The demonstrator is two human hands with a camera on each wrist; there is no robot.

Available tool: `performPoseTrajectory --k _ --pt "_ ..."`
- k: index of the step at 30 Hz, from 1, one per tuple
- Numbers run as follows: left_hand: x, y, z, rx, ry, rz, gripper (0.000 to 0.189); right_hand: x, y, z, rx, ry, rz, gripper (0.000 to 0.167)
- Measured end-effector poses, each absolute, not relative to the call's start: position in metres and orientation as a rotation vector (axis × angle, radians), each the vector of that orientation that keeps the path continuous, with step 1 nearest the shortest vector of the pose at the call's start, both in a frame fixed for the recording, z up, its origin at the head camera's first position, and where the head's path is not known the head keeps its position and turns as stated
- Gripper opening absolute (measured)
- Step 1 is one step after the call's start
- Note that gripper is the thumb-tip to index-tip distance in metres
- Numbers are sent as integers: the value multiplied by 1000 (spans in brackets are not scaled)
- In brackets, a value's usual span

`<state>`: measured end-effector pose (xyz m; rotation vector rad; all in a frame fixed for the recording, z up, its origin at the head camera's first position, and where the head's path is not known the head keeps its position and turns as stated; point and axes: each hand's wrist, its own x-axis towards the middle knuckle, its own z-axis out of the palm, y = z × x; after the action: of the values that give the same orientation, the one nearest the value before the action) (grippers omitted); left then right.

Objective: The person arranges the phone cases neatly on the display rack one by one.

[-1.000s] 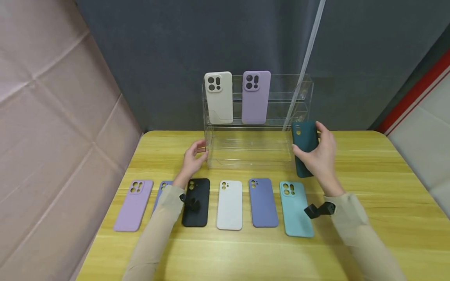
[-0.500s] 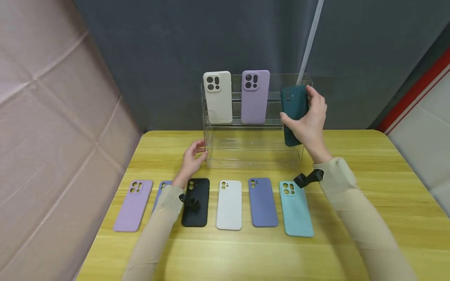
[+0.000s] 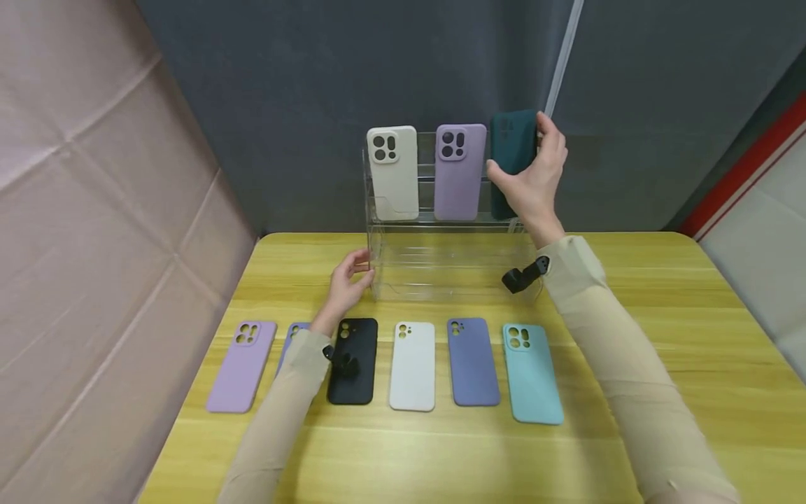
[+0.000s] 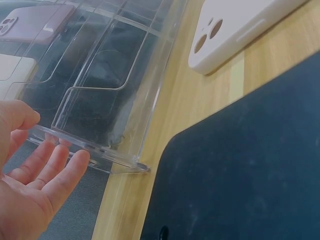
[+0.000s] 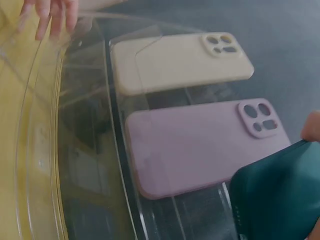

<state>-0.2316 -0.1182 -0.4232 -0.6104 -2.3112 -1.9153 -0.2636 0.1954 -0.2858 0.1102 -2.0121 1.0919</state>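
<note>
My right hand (image 3: pixel 535 182) grips a dark teal phone case (image 3: pixel 513 143) by its side edges, thumb on the left and fingers on the right. The case stands upright at the right end of the upper tier of a clear acrylic display stand (image 3: pixel 450 259); its bottom corner also shows in the right wrist view. To its left, a cream phone case (image 3: pixel 397 182) and a lilac phone case (image 3: pixel 460 182) lean on the same tier. My left hand (image 4: pixel 42 175) touches the stand's left side, its fingers fairly straight at the clear panel edge.
A row of phone cases lies on the wooden table in front of the stand: lilac (image 3: pixel 236 378), blue partly under my left sleeve, black (image 3: pixel 352 378), white (image 3: pixel 412 371), blue-violet (image 3: pixel 474 364) and turquoise (image 3: pixel 535 385). A grey curtain (image 3: pixel 315 105) hangs behind.
My right hand has lifted the dark teal case up and leftward from beside the stand to the upper tier, right of the lilac case. The left hand has stayed at the stand's side.
</note>
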Motion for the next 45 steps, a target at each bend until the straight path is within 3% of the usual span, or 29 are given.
performPoseTrajectory --k 13,45 --pt "-232 -117 -423 -586 -2324 -1910 42 -289 198 -295 153 -1793 965 77" --pt "-229 -115 -422 -607 -2284 -1917 41 -289 198 -324 -72 -1861 893 71"
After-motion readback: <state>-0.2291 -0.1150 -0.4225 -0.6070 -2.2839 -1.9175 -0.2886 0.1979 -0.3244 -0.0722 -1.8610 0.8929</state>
